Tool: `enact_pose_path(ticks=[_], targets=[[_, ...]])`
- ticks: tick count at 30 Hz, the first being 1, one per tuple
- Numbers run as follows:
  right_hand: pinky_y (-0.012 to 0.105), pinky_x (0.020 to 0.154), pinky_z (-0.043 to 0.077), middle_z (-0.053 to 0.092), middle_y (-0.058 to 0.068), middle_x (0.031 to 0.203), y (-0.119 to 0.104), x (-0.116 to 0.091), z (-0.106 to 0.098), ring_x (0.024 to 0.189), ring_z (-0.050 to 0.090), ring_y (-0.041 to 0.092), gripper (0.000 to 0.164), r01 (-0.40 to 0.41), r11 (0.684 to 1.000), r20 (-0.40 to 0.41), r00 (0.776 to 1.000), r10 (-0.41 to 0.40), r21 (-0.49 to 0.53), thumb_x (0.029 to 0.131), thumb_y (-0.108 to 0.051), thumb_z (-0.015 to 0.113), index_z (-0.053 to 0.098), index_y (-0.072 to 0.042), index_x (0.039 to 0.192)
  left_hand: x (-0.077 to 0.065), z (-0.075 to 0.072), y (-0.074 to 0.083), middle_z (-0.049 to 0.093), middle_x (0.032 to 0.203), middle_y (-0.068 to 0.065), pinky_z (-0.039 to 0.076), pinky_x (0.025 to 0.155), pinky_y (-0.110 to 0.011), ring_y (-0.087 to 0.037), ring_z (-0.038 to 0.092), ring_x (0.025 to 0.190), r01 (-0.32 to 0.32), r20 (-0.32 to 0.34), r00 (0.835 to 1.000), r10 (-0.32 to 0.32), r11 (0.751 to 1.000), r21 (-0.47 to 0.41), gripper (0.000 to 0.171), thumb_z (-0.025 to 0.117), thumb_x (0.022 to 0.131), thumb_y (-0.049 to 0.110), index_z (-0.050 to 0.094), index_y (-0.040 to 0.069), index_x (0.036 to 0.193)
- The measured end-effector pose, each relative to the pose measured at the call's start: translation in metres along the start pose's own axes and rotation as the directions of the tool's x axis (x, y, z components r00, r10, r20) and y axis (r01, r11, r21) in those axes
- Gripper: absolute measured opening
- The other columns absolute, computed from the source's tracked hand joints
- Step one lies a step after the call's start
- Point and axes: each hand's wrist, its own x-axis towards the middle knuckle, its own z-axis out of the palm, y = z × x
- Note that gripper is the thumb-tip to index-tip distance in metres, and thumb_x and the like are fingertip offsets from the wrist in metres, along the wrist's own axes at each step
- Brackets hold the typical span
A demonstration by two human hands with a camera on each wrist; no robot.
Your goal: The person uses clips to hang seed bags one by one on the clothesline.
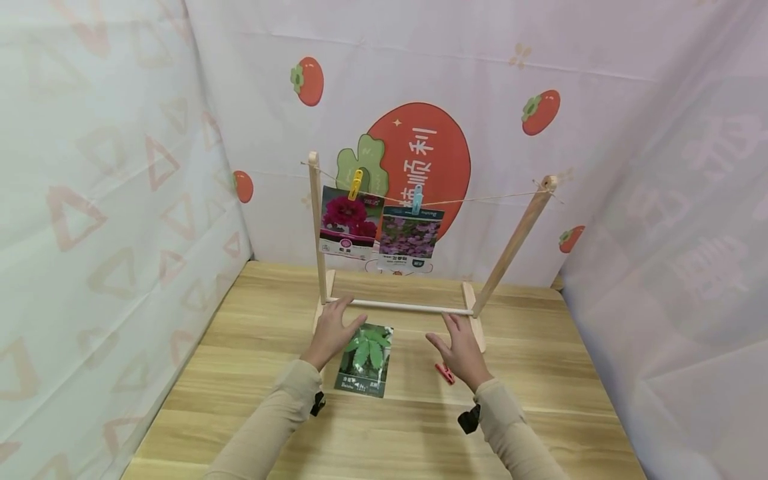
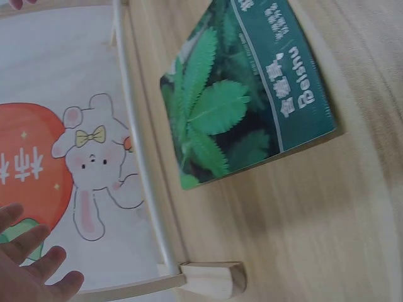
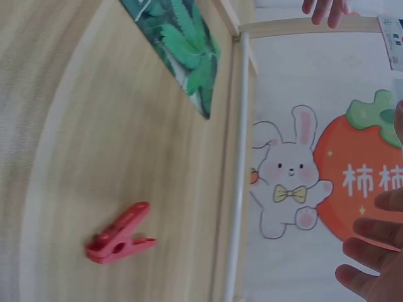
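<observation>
left hand (image 1: 335, 332), right hand (image 1: 465, 348): spread wide, empty | leaf packet (image 1: 367, 360) on counter (image 1: 540, 400) beside left, red clip (image 1: 445, 374) beside right | yellow clip (image 1: 356, 185), blue clip (image 1: 417, 201) keep flower packets (image 1: 411, 237) hanging from string (image 1: 480, 199)

The left hand (image 2: 28, 267) has its fingers apart in front of a pale cloth (image 2: 50, 56), covering part of the green leaf on a printed red fruit (image 2: 44, 195). Farther out from the fingertips come a printed rabbit (image 2: 94, 151) with a yellow bow, then a white rod (image 2: 135, 113). Across the rod from the hand, a packet (image 2: 245, 94) picturing green leaves lies on the counter (image 2: 296, 233). Beside the fingers, a wooden post (image 2: 132, 288) meets a wooden foot (image 2: 214, 280). Well apart from them show fingertips of the right hand (image 2: 22, 2).
</observation>
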Motion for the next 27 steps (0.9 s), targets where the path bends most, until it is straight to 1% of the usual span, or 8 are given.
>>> enact_pose_path(ticks=[5, 10, 12, 15, 17, 21, 22, 27], targets=[[0.057, 0.102, 0.043, 0.052, 0.026, 0.134, 0.007, -0.006, 0.007, 0.126, 0.049, 0.042, 0.066, -0.015, 1.000, 0.007, 1.000, 0.015, 0.002, 0.093, -0.038, 0.064, 0.046, 0.004, 0.141, -0.003, 0.011, -0.006, 0.050, 0.142, -0.020, 0.033, 0.109, -0.062, -0.041, 0.043, 0.134, 0.019, 0.017, 1.000, -0.020, 1.000, 0.016, 0.060, 0.062, 0.093, 0.043, 0.050, 0.008, 0.139], [0.057, 0.098, 0.045, 0.057, 0.027, 0.129, 0.017, -0.013, 0.017, 0.119, 0.053, 0.044, 0.066, -0.001, 0.999, -0.016, 1.000, 0.001, -0.039, 0.092, -0.039, 0.066, 0.050, 0.005, 0.138, -0.007, 0.018, -0.012, 0.050, 0.141, -0.021, 0.035, 0.107, -0.062, -0.041, 0.044, 0.132, 0.017, 0.039, 0.999, -0.018, 0.999, 0.037, 0.062, 0.062, 0.093, 0.045, 0.050, 0.007, 0.139], [0.057, 0.098, 0.045, 0.057, 0.026, 0.130, 0.020, -0.016, 0.020, 0.119, 0.054, 0.043, 0.066, -0.015, 0.999, -0.004, 1.000, 0.014, -0.049, 0.092, -0.040, 0.065, 0.049, 0.004, 0.138, -0.009, 0.020, -0.015, 0.050, 0.142, -0.021, 0.037, 0.106, -0.062, -0.042, 0.044, 0.132, 0.010, 0.056, 0.998, -0.013, 0.999, 0.051, 0.064, 0.061, 0.092, 0.047, 0.049, 0.006, 0.140], [0.057, 0.099, 0.045, 0.055, 0.026, 0.132, 0.021, -0.020, 0.023, 0.121, 0.052, 0.043, 0.066, -0.048, 0.998, 0.021, 0.999, 0.048, -0.028, 0.093, -0.040, 0.063, 0.048, 0.004, 0.139, -0.012, 0.023, -0.018, 0.049, 0.143, -0.021, 0.036, 0.108, -0.060, -0.042, 0.043, 0.133, -0.002, 0.073, 0.997, -0.002, 0.999, 0.054, 0.067, 0.061, 0.092, 0.048, 0.048, 0.004, 0.140], [0.057, 0.100, 0.044, 0.054, 0.027, 0.133, 0.022, -0.024, 0.025, 0.123, 0.051, 0.044, 0.066, -0.062, 0.998, 0.034, 0.997, 0.063, -0.013, 0.094, -0.039, 0.063, 0.047, 0.005, 0.140, -0.014, 0.025, -0.020, 0.050, 0.143, -0.020, 0.037, 0.108, -0.059, -0.042, 0.044, 0.133, -0.008, 0.073, 0.997, 0.005, 0.999, 0.046, 0.066, 0.061, 0.092, 0.047, 0.048, 0.004, 0.140], [0.055, 0.098, 0.047, 0.052, 0.029, 0.134, 0.025, -0.031, 0.031, 0.124, 0.050, 0.045, 0.069, -0.071, 0.997, 0.064, 0.995, 0.073, -0.024, 0.093, -0.041, 0.064, 0.046, 0.006, 0.140, -0.017, 0.030, -0.025, 0.052, 0.141, -0.019, 0.037, 0.109, -0.057, -0.041, 0.045, 0.132, -0.003, 0.071, 0.998, 0.000, 0.999, 0.041, 0.065, 0.062, 0.092, 0.046, 0.050, 0.004, 0.139], [0.055, 0.098, 0.047, 0.052, 0.029, 0.135, 0.027, -0.033, 0.033, 0.124, 0.050, 0.045, 0.070, -0.072, 0.997, 0.073, 0.995, 0.075, -0.033, 0.093, -0.042, 0.064, 0.046, 0.006, 0.140, -0.018, 0.031, -0.027, 0.053, 0.140, -0.019, 0.037, 0.108, -0.057, -0.041, 0.046, 0.131, -0.010, 0.070, 0.998, 0.007, 0.999, 0.046, 0.064, 0.063, 0.092, 0.046, 0.050, 0.004, 0.138], [0.056, 0.101, 0.044, 0.051, 0.029, 0.136, 0.035, -0.038, 0.041, 0.125, 0.050, 0.044, 0.075, -0.094, 0.995, 0.103, 0.990, 0.097, -0.033, 0.090, -0.048, 0.064, 0.046, 0.006, 0.139, -0.020, 0.040, -0.034, 0.052, 0.140, -0.021, 0.036, 0.108, -0.059, -0.043, 0.046, 0.131, -0.001, 0.101, 0.995, -0.004, 0.999, 0.053, 0.065, 0.063, 0.091, 0.046, 0.050, 0.003, 0.138]])
